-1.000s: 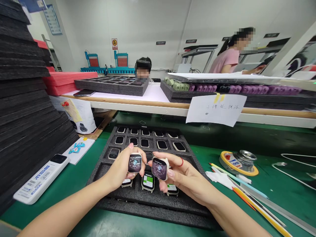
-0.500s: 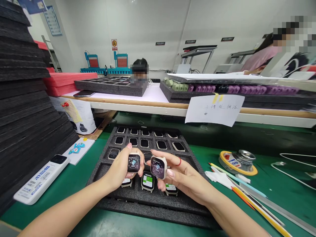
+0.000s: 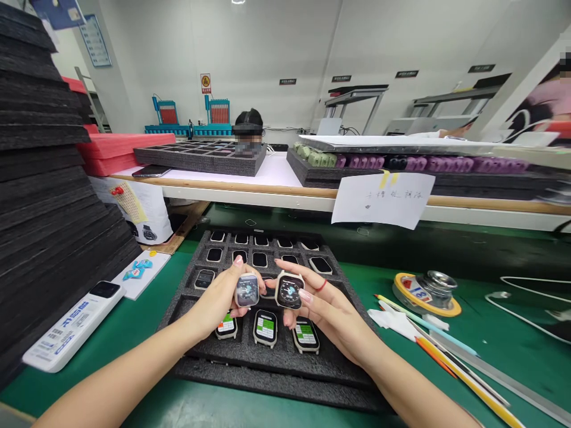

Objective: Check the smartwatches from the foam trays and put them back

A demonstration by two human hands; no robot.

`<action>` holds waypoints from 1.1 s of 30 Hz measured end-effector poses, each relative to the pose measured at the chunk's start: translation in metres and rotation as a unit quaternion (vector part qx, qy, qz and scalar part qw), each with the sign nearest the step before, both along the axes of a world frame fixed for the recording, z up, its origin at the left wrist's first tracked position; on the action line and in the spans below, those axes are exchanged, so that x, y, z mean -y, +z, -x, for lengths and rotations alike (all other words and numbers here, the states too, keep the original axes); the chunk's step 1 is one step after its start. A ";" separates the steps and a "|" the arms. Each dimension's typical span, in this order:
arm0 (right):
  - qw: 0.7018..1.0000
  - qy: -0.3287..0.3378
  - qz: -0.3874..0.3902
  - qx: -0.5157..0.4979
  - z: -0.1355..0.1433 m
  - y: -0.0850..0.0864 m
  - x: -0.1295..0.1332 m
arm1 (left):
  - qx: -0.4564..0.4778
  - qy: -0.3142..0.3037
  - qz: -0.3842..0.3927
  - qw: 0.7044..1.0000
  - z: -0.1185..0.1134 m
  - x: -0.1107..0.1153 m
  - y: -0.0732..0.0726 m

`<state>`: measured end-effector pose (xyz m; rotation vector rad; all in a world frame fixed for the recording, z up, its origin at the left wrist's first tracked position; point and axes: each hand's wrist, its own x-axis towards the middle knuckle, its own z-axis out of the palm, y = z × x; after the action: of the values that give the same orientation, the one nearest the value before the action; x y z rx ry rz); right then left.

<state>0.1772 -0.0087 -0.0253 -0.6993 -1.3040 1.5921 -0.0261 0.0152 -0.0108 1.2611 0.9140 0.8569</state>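
Note:
My left hand (image 3: pixel 225 288) is closed around a smartwatch (image 3: pixel 247 291) with a lit dial and a pale case; glare whitens its screen. My right hand (image 3: pixel 319 303) grips a second smartwatch (image 3: pixel 289 290) by its edges, thumb at the right side of its dark lit face. Both watches are without straps and are held side by side, a little apart, above a black foam tray (image 3: pixel 285 386). In the tray's near row, several watches show green and white screens, such as the middle one (image 3: pixel 265 328). Farther rows hold watches with dark screens, partly hidden by my hands.
At left stand a tall stack of black foam sheets (image 3: pixel 40 196) and a white device (image 3: pixel 74 327). A tape roll (image 3: pixel 426 294) and several pens (image 3: pixel 468 380) lie right. Behind, a shelf (image 3: pixel 250 196) carries foam trays; other people are beyond it.
The left watch has tilted, so its screen now catches glare. My right hand has turned its watch to face me and raised it slightly. The near-row screens are less covered.

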 end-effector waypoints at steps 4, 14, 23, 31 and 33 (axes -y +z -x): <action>0.998 -0.058 -0.008 0.020 0.001 -0.002 -0.001 | -0.015 0.020 -0.019 1.000 -0.001 -0.001 -0.004; 0.997 -0.060 -0.012 0.043 -0.001 -0.001 -0.003 | 0.017 -0.061 -0.034 0.997 0.001 0.001 -0.002; 0.994 -0.070 -0.019 0.085 0.000 0.002 -0.001 | 0.009 -0.074 -0.038 0.996 0.000 0.003 0.003; 0.995 -0.067 -0.007 0.079 0.000 0.001 -0.001 | 0.004 -0.079 -0.048 0.996 0.000 0.004 0.003; 0.995 -0.063 -0.010 0.076 0.000 0.001 0.000 | -0.001 -0.070 -0.045 0.997 -0.002 0.004 0.002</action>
<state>0.1772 -0.0082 -0.0241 -0.8864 -1.3550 1.4457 -0.0246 0.0115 -0.0084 1.3869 0.7854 0.7923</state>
